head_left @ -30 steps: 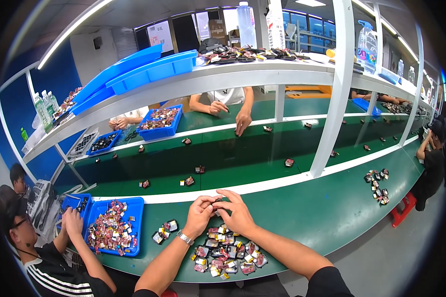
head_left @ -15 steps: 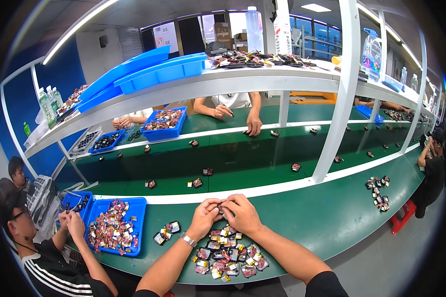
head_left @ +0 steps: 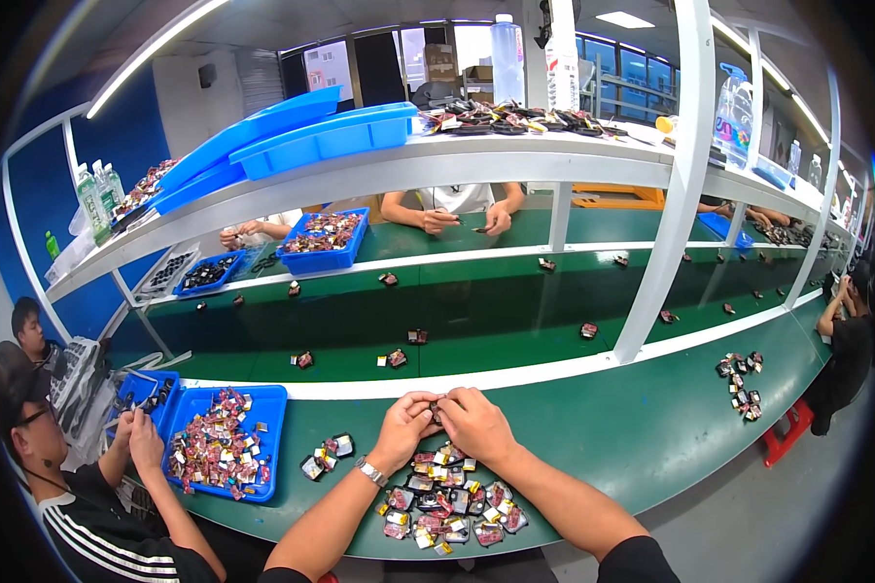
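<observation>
My left hand (head_left: 405, 428), with a metal watch on its wrist, pinches a small dark electronic unit (head_left: 437, 410) from the left. My right hand (head_left: 474, 426) closes on the same unit from the right, so fingers cover most of it. Both hands are just above the green bench (head_left: 593, 428). Between my forearms lies a pile of black-cased electronic units (head_left: 437, 500) with reddish boards and yellow-and-white battery-like parts. A few more units (head_left: 328, 455) sit left of my watch.
A blue tray (head_left: 280, 442) of similar parts stands at left, beside a seated co-worker (head_left: 97, 515). Beyond a white rail runs a green conveyor (head_left: 496, 335) carrying spaced units. A white post (head_left: 666, 233) supports the shelf overhead. Another cluster (head_left: 742, 381) lies at far right.
My hands stay together, their fingers shifting slightly around the unit. Conveyor units appear a little farther right. Across the line, a co-worker's hands have drawn back from the belt.
</observation>
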A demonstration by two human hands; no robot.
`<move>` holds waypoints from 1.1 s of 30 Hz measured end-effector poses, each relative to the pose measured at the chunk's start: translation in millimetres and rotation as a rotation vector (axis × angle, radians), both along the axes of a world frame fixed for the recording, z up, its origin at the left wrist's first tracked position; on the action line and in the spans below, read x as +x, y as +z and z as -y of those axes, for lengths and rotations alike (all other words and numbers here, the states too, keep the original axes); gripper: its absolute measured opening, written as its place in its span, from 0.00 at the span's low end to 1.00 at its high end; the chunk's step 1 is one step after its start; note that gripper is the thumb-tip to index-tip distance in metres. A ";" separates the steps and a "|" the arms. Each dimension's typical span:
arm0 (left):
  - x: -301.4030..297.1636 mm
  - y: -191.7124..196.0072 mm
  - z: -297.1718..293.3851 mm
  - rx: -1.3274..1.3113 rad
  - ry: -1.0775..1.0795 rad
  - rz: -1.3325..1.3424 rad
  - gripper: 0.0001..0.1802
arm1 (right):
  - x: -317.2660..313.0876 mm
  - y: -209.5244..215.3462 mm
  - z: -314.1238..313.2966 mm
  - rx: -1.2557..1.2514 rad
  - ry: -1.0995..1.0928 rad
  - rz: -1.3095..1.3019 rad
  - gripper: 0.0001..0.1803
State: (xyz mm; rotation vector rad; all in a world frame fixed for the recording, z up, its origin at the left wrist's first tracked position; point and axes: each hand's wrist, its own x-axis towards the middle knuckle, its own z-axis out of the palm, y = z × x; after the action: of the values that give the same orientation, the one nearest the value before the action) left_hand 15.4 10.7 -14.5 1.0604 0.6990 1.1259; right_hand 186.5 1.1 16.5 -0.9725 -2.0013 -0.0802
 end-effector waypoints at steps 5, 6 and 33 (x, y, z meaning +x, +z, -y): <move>2.6 3.2 1.1 -0.009 0.004 -0.037 0.13 | -0.3 -3.8 0.0 -0.032 -0.045 0.008 0.05; 2.8 3.1 1.2 -0.008 0.004 -0.036 0.13 | -1.1 -3.8 -0.3 -0.030 -0.044 0.008 0.05; 3.0 5.2 2.5 -0.042 0.101 -0.050 0.09 | -9.8 -5.6 3.2 -0.097 0.010 -0.091 0.07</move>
State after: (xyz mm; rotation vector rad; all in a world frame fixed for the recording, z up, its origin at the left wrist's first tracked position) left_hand 18.4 8.1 -9.2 1.0301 0.8205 1.1694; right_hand 176.7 -2.0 10.9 -1.0096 -1.9409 0.0657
